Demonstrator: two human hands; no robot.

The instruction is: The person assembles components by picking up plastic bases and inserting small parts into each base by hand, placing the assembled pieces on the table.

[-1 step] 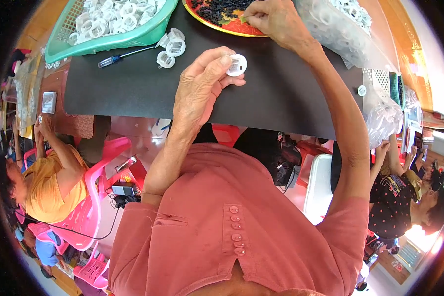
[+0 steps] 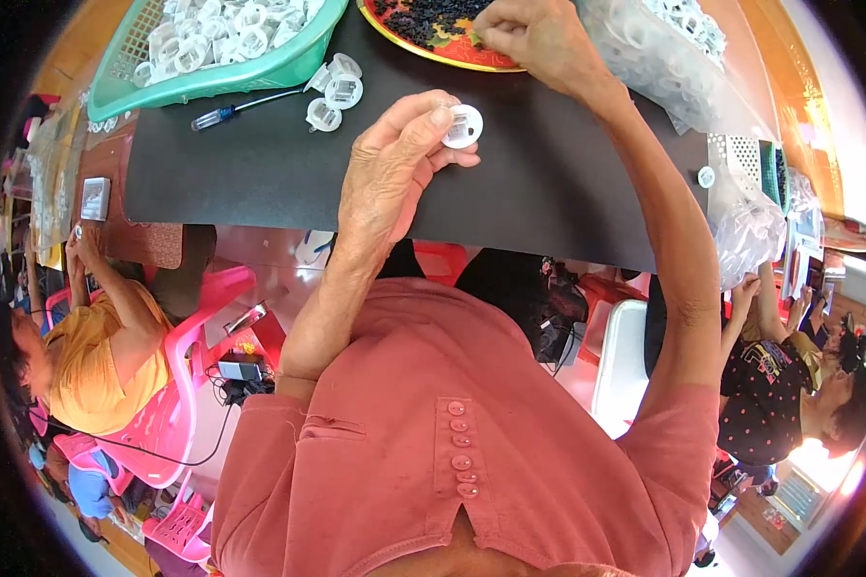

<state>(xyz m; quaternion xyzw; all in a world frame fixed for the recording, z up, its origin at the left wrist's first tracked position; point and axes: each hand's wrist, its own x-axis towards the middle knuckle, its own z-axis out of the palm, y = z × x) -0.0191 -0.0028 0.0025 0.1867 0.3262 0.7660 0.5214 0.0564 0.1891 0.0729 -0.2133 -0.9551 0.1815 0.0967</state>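
Note:
My left hand (image 2: 392,163) is closed on a small white round plastic part (image 2: 466,126), held between thumb and fingers above the dark table mat (image 2: 289,183). The part has a clear middle and a small dark hole near its rim. At the far side, my right hand (image 2: 541,43) reaches over a red tray (image 2: 491,62) with a yellow edge. Small black pieces (image 2: 433,21) lie heaped in the tray. The fingers of that hand are pinched together, and what they hold, if anything, is hidden.
A green basket (image 2: 231,85) of white parts stands far left. Near it lie a blue-handled screwdriver (image 2: 214,117) and several loose white parts (image 2: 343,91). A clear plastic bag (image 2: 659,72) of parts is at far right. Co-workers sit left (image 2: 115,356) and right (image 2: 770,385).
My right hand has shifted very slightly over the tray. My left hand keeps the white plastic part in the same place.

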